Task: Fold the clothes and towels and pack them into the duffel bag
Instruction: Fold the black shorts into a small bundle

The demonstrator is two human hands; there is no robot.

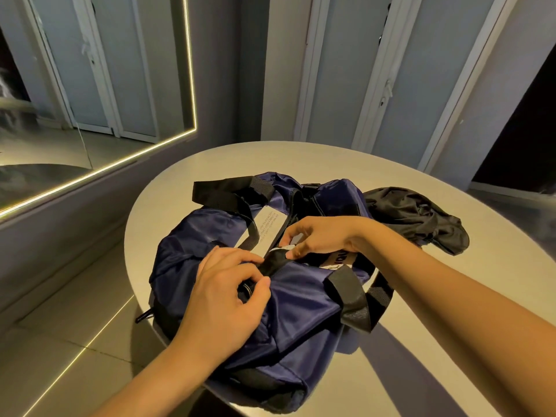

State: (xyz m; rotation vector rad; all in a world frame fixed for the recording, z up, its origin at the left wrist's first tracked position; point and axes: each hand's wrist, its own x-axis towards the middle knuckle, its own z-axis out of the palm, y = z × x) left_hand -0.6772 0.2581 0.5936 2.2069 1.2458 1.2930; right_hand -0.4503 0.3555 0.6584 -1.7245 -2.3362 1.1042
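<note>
A navy duffel bag (301, 299) with black straps lies on the round table (421, 341), its top opening facing up. My left hand (225, 296) grips the bag's near-left top, fingers curled on the fabric by the zipper end. At the opening, my right hand (319, 236) pinches the zipper edge, with white and black cloth showing just inside. A crumpled black garment (421, 218) lies on the table behind the bag to the right.
A black carry strap (228, 191) is flopped over the bag's far left side, another strap (355, 299) over the near right. A lit-edged mirror (90, 85) fills the left wall. Closed doors (346, 70) stand behind the table.
</note>
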